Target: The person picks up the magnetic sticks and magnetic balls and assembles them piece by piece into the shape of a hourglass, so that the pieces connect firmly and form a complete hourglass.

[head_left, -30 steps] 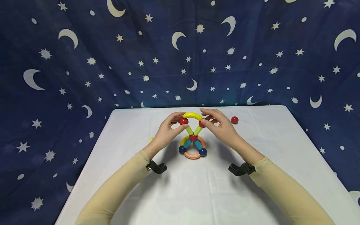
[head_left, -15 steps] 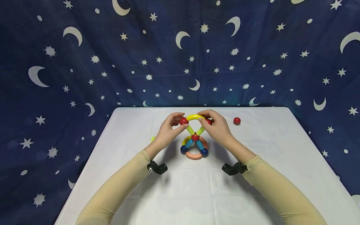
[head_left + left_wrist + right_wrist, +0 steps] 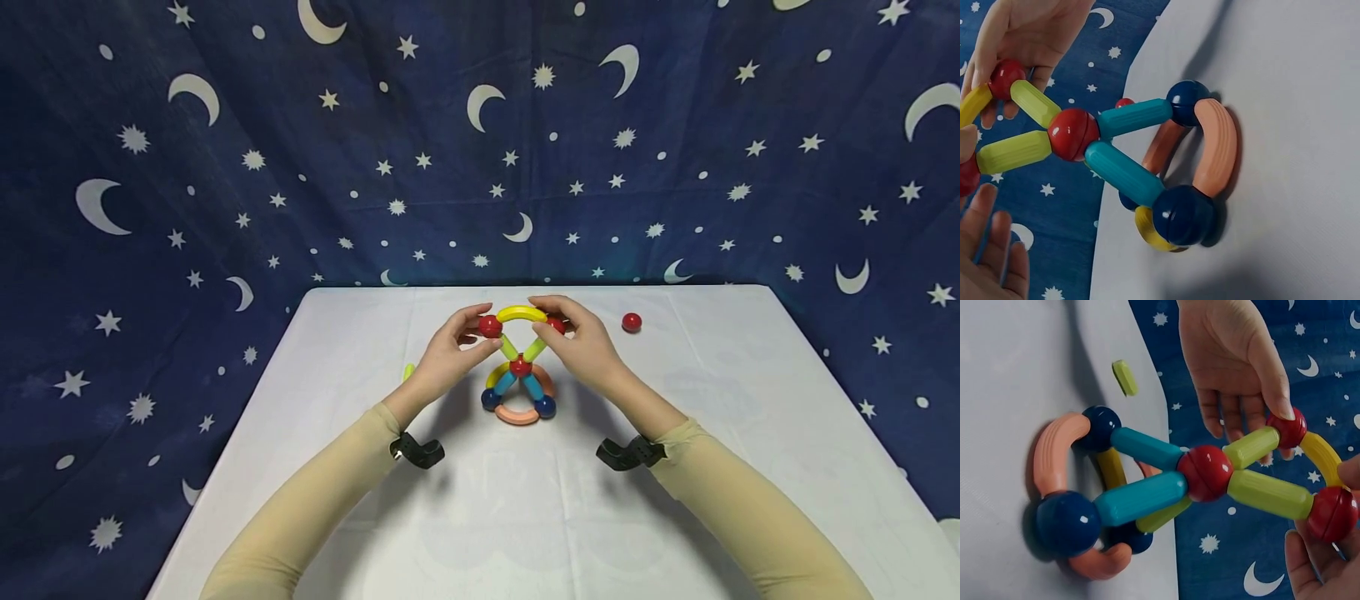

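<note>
A magnetic ball-and-stick figure stands upright on the table. Its base joins dark blue balls (image 3: 1067, 523) with peach curved rods (image 3: 1217, 150) and a yellow one. Two blue rods (image 3: 1141, 498) rise to a central red ball (image 3: 521, 366). Two light green rods (image 3: 1270, 494) spread upward from there to a left red ball (image 3: 491, 326) and a right red ball (image 3: 1335, 514). A yellow curved rod (image 3: 521, 313) bridges these at the top. My left hand (image 3: 450, 350) pinches the left red ball. My right hand (image 3: 588, 346) grips the right red ball, its thumb by the yellow rod's end.
A loose red ball (image 3: 632, 322) lies at the back right of the white-covered table (image 3: 510, 517). Left of the figure, beside my left wrist, lies a loose light green rod (image 3: 1125, 377). A blue curtain (image 3: 420, 125) with moons and stars hangs behind.
Over the first half second my right hand shifted inward and its fingers closed round the right red ball, which moved slightly outward. Since then both hands have stayed nearly still.
</note>
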Action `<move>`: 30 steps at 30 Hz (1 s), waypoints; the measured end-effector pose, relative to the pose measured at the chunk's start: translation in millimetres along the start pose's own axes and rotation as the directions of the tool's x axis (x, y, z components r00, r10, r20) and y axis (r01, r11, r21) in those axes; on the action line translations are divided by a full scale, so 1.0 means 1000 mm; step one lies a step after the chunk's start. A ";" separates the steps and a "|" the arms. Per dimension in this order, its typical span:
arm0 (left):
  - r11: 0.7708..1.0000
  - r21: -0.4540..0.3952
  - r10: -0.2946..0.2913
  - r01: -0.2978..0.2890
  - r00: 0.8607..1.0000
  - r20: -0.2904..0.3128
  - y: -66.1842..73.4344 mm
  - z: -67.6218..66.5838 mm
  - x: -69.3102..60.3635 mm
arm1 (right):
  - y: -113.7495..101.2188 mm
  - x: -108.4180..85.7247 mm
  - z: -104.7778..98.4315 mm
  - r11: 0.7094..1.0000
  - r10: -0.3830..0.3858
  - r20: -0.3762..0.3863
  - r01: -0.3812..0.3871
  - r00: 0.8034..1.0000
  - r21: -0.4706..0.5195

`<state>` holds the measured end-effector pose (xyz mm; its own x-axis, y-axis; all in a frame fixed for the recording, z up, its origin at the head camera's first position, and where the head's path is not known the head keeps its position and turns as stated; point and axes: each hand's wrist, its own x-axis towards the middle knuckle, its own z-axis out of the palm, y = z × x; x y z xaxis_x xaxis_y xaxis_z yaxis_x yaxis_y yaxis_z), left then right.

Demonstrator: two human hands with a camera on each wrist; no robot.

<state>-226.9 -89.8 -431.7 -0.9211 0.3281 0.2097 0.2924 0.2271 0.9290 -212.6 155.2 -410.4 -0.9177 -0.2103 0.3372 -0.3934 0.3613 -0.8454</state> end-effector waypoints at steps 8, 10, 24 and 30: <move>0.988 0.112 -0.116 0.105 0.989 0.092 -0.013 -0.006 -0.009 | 0.013 -0.011 -0.013 0.999 0.037 0.050 -0.036 0.998 -0.010; 0.982 0.153 -0.124 0.109 0.988 0.095 -0.016 -0.012 -0.011 | 0.015 -0.013 -0.016 0.999 0.051 0.063 -0.050 0.997 -0.020; 0.762 0.538 -0.380 0.361 0.921 -0.081 -0.053 -0.091 -0.036 | 0.064 -0.029 -0.064 0.977 0.149 -0.043 -0.154 0.988 -0.147; 0.615 0.646 -0.484 0.451 0.863 -0.142 -0.056 -0.096 -0.043 | 0.091 -0.034 -0.072 0.952 0.247 -0.023 -0.247 0.969 -0.181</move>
<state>-228.2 -204.8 -463.0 -0.9733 0.0430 -0.2255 -0.0698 0.8805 0.4689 -221.6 260.6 -469.0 -0.9874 -0.0934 0.1277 -0.1582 0.5599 -0.8133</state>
